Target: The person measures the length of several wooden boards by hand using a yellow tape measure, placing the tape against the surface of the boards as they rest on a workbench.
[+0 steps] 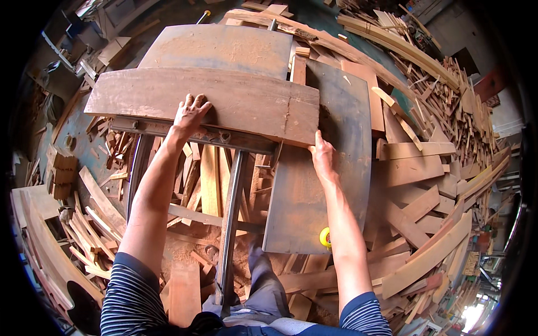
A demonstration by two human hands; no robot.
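A thick reddish-brown wooden plank (246, 101) lies across a metal-framed work table (224, 137), its near edge curved. My left hand (190, 113) rests flat on the plank's near edge, fingers spread. At the plank's right end, my right hand (323, 157) grips the lower right corner, thumb up against the end face. A dusty grey table top (224, 49) lies behind the plank.
A curved grey slab (330, 185) lies at the right beside the plank, with a yellow tape measure (325, 237) at its near edge. Piles of wood offcuts (431, 185) cover the floor right and left. Steel table legs (231, 213) run down between my arms.
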